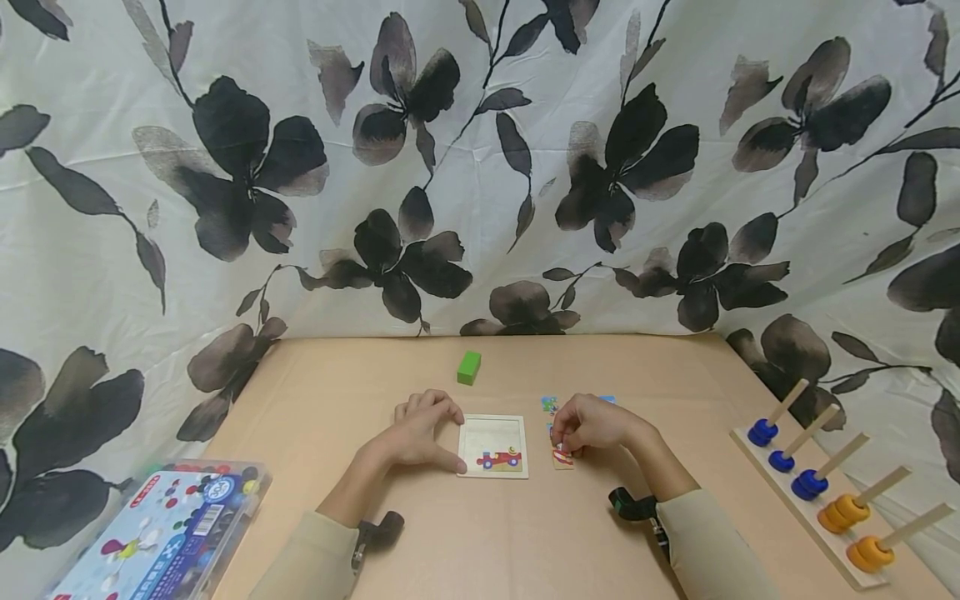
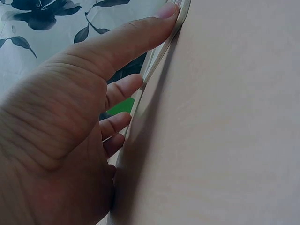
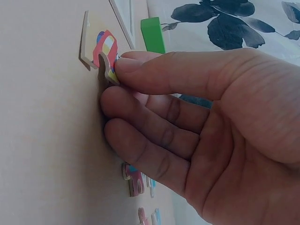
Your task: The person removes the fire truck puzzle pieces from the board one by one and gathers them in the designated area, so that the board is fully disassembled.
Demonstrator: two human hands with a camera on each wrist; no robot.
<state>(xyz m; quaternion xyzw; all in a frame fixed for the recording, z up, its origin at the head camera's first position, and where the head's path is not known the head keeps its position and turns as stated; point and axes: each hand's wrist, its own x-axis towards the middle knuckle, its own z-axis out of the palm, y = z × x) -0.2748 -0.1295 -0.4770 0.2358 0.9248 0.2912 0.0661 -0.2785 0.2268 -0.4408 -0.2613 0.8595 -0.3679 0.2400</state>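
A square pale wooden puzzle tray (image 1: 491,429) lies on the table with an assembled picture part of a red vehicle (image 1: 499,460) along its lower side. My left hand (image 1: 420,429) rests against the tray's left side, thumb near the lower corner and fingers by the upper one. The left wrist view shows that thumb (image 2: 136,42) stretched out on the tray's edge. Right of the tray, my right hand (image 1: 592,423) pinches a small puzzle piece (image 3: 111,76) between thumb and forefinger. It overlaps another piece (image 3: 91,37) with red print, mostly flat on the table.
More puzzle pieces (image 1: 550,405) lie beyond my right hand, including a blue one (image 1: 607,399). A green block (image 1: 468,367) sits behind the tray. At right stands a peg board (image 1: 813,508) with blue and orange beads; at left, a clear-sided toy box (image 1: 165,533). Floral cloth (image 1: 480,192) hangs behind.
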